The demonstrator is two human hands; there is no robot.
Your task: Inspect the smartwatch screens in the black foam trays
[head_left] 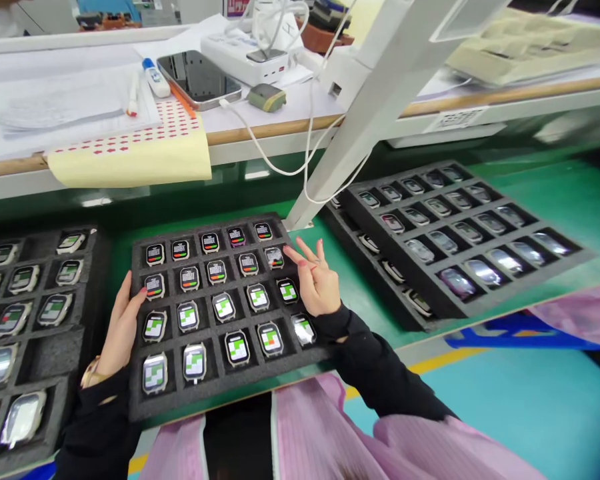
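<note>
A black foam tray (175, 399) lies in front of me, its square slots filled with several lit watch faces. The upper rows show dark screens with text, the lower ones green and white blocks. My left hand (121, 328) is at the tray's left edge, thumb near a watch (155, 287) in the second row, fingers apart. Over the right edge is my right hand (319, 279), its index fingertip near the rightmost watch (275, 258) of the second row and its other fingers spread. It holds nothing visible.
Another foam tray (87, 293) with watches is at the left. Stacked trays (410, 260) stand at the right, beyond a slanted white post (350, 113). A shelf above carries a phone (200, 77), a white power bank (245, 57), cables and papers (55, 100).
</note>
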